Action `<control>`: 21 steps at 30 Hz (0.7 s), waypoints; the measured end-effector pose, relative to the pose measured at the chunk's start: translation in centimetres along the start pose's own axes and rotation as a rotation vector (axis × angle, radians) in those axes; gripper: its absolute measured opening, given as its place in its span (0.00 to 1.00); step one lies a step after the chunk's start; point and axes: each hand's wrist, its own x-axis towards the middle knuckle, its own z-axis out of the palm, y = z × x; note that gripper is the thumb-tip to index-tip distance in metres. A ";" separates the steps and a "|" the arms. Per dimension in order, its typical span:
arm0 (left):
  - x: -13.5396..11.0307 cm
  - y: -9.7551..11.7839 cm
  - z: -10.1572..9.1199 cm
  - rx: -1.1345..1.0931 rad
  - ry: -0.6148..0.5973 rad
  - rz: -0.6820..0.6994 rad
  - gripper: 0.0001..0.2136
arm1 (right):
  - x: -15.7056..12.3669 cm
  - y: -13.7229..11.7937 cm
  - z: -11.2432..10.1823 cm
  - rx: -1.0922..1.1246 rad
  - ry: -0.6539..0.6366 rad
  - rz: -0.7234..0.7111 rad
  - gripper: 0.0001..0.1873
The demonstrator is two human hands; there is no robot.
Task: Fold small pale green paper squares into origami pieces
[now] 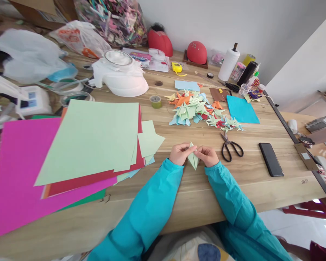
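Between my two hands is a small piece of light green folded paper [193,161], shaped like a narrow diamond with a crease down its middle. My left hand [180,153] pinches its left upper side between thumb and fingers. On the opposite side my right hand [208,156] grips it the same way, so the fingertips nearly meet. Just beyond lies a heap of folded paper cranes [188,108] in green, orange, blue and red. Black-handled scissors [232,149] rest to the right of my right hand, their blades pointing at the heap.
Large coloured paper sheets [92,134] cover the table's left side, with small green squares [149,141] beside them. A phone [271,159] lies at right, a turquoise sheet [243,109] behind it. Farther back stand a tape measure [176,67], a red dome [196,52] and plastic bags [29,54].
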 end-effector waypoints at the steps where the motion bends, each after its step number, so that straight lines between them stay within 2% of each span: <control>1: 0.0 -0.1 0.0 -0.008 0.009 0.005 0.11 | 0.0 0.0 0.0 -0.001 -0.001 0.005 0.20; 13: 0.3 -0.2 -0.3 -0.051 0.144 -0.045 0.11 | -0.3 -0.8 0.2 -0.014 -0.041 0.068 0.18; 21: 0.6 -0.5 -0.8 -0.025 0.083 -0.069 0.15 | -0.2 -0.6 0.2 -0.009 -0.041 0.052 0.18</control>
